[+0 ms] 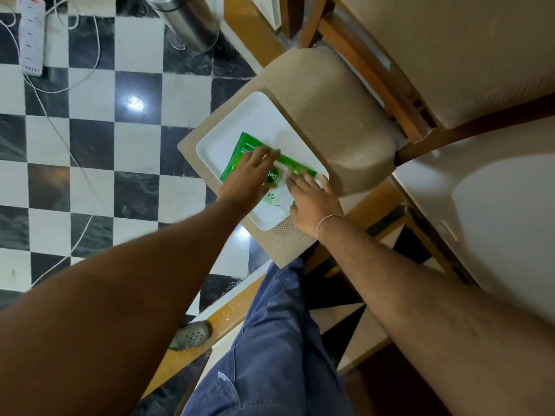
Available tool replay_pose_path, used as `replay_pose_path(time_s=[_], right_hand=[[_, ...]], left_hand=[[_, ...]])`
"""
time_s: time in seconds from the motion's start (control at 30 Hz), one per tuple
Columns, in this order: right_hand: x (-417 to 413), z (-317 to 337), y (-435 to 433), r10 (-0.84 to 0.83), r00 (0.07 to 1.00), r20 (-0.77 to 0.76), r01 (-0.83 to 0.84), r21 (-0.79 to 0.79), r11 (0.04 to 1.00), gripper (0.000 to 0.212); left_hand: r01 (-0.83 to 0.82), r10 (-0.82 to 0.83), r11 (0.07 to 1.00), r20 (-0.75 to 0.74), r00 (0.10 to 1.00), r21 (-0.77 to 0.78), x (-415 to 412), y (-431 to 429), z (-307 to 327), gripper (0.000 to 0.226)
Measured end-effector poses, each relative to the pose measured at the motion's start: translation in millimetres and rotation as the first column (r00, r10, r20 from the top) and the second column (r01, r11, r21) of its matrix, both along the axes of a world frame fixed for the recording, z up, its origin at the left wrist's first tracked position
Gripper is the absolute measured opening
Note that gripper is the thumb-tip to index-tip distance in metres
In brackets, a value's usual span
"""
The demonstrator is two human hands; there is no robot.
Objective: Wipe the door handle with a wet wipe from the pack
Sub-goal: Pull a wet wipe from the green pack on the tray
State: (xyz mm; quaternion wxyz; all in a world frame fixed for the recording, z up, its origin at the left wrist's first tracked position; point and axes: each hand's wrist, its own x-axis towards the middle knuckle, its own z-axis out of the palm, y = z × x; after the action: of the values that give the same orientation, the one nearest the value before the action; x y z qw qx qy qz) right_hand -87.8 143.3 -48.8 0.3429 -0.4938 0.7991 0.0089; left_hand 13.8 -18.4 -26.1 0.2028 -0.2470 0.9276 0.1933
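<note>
A green pack of wet wipes [240, 151] lies flat on a white rectangular tray [255, 115], which rests on a beige chair seat [330, 115]. My left hand [246, 181] lies across the middle of the pack, fingers stretched out flat on it. My right hand [312, 202] presses on the pack's near right end, fingers spread over its edge. Both hands cover much of the pack's label. No door handle shows in the head view.
A wooden chair frame [375, 70] and cushioned back stand to the right. The black-and-white tiled floor [120, 145] holds a power strip [31, 34] with white cables and a steel bin [189, 22]. My blue-trousered leg [270, 340] is below.
</note>
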Motion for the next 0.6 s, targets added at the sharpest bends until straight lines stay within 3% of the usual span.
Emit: replay_pose_path(time_s=[0.23, 0.4, 0.5, 0.6], right_hand=[[0.6, -9.4, 4.5, -0.048, 0.999, 0.001, 0.048, -0.038, 0.998, 0.07], [-1.3, -8.5, 3.9, -0.077, 0.997, 0.005, 0.077, -0.041, 0.996, 0.069], [-1.7, -3.0, -3.2, -0.1, 0.995, -0.009, 0.099, -0.037, 0.994, 0.06], [-4.0, -1.1, -18.1, -0.147, 0.987, -0.069, 0.142, -0.083, 0.986, 0.037]], left_hand=[[-0.003, 0.002, 1.0, 0.04, 0.999, 0.016, -6.1, -12.9, -2.5, 0.069], [0.023, -0.023, 1.0, -0.066, 0.998, 0.007, 5.9, -12.9, 0.5, 0.052], [0.064, -0.073, 0.995, -0.129, 0.989, -0.07, 32.1, -4.4, 0.4, 0.038], [-0.06, 0.05, 0.997, -0.162, 0.986, -0.057, 57.1, 7.3, -3.2, 0.026]])
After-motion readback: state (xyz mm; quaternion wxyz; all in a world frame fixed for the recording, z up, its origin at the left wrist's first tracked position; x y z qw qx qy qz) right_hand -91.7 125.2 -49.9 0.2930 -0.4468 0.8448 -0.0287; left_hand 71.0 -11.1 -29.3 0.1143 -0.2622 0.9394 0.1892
